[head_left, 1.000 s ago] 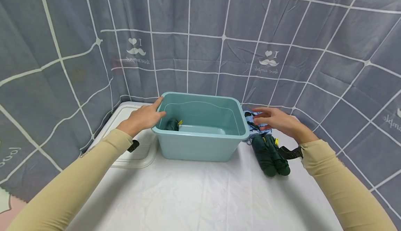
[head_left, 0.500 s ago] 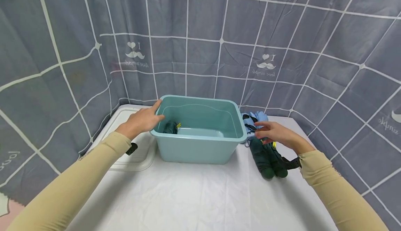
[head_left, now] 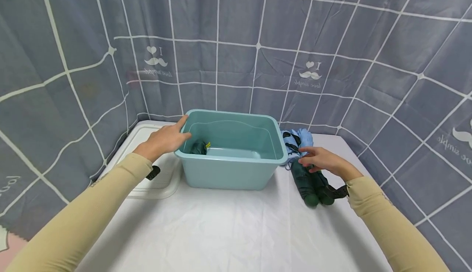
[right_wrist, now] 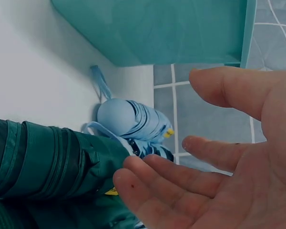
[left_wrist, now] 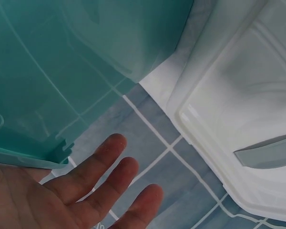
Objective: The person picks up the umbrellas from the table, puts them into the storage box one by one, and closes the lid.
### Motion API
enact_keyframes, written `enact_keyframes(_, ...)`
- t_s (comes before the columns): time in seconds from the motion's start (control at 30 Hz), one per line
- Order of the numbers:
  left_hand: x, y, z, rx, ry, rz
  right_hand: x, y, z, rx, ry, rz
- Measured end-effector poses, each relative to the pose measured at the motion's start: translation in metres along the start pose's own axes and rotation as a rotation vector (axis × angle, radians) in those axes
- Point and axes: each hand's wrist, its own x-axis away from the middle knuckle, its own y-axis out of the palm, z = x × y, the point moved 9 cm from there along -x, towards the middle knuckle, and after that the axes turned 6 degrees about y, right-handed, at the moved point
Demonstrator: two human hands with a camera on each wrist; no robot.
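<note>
Your left hand rests at the left end of the teal bin, index finger along the rim near the far left corner, thumb apart from it on the inner side; in the left wrist view the other fingers extend loosely outside the wall. That grip is relaxed, touching the bin without closing round it. Your right hand is over the far ends of two folded green umbrellas, the left one lying close beside the right one, to the right of the bin. Its grip is wide, thumb well apart from slightly bent fingers, nothing held; whether the fingertips touch the green fabric, you cannot tell. Beyond the green pair lie light blue umbrellas, by the bin's right end, with dark bands and a cord. Inside the bin, at its left end, sits a dark green bundle with a yellow tag. A white lid lies left of the bin, partly beneath your left forearm. All stand on the white-covered bench, before a grey checked curtain.
</note>
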Motion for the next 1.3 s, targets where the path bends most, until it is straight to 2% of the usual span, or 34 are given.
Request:
enact_keyframes(0.3,-0.002,-0.005,0.001,0.001,-0.003,0.001,-0.006,-0.004,0.008,0.065,0.044,0.035)
enact_keyframes(0.53,-0.002,-0.001,-0.002,0.008,-0.008,-0.008,-0.008,0.001,0.019,0.091,0.105,0.016)
enact_keyframes(0.8,-0.001,0.002,-0.005,0.018,-0.016,-0.007,-0.014,0.007,0.020,0.110,0.161,0.015)
enact_keyframes(1.03,0.001,0.003,-0.005,0.029,-0.006,-0.006,-0.021,0.018,0.019,0.128,0.163,-0.003)
enact_keyframes(1.3,0.000,0.002,-0.004,0.029,-0.006,-0.002,-0.025,0.019,0.015,0.146,0.152,-0.004)
